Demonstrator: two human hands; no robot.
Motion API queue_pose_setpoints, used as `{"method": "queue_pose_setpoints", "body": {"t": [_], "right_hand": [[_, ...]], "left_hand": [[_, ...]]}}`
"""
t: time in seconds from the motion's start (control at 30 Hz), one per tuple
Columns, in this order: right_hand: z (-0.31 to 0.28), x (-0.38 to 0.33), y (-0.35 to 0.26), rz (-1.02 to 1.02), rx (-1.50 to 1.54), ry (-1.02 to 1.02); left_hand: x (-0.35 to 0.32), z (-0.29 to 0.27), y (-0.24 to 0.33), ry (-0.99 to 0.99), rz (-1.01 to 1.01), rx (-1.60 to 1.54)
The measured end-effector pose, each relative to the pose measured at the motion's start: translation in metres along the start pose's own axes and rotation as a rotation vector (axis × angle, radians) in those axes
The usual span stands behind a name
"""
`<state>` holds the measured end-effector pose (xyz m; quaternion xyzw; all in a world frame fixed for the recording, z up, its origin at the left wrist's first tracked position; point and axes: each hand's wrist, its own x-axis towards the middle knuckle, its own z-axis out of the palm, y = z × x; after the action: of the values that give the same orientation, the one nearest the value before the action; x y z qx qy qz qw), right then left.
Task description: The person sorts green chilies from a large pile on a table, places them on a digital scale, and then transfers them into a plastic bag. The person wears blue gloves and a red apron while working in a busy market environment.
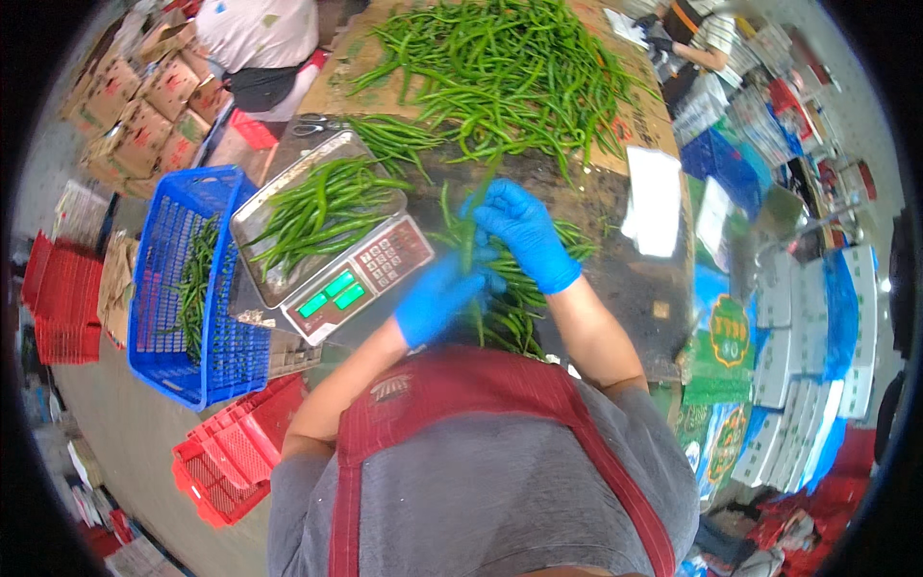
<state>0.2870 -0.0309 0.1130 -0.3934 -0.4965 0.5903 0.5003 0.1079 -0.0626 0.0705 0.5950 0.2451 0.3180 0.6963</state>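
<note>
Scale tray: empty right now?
No, the scale's metal tray holds a pile of green chillies.

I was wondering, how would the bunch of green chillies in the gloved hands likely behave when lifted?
The bunch of chillies is long and thin, so it probably bends slightly and weighs little. Loose pods may slip out, since the left hand and right hand grip only part of it.
</note>
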Motion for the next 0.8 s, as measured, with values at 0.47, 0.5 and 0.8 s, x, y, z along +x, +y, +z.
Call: {"method": "queue_pose_setpoints", "body": {"t": [0.47,0.5,0.8], "right_hand": [[0.019,-0.019,0.073,0.233,-0.111,-0.101],[0.012,-0.025,0.071,0.226,-0.158,-0.116],[-0.109,-0.059,0.115,0.028,-0.962,0.159]], "left_hand": [[-0.08,-0.072,0.01,0.694,-0.007,-1.161],[-0.11,-0.132,-0.036,0.165,0.446,-1.822],[-0.25,-0.289,0.004,1.421,0.685,-0.985]]}}
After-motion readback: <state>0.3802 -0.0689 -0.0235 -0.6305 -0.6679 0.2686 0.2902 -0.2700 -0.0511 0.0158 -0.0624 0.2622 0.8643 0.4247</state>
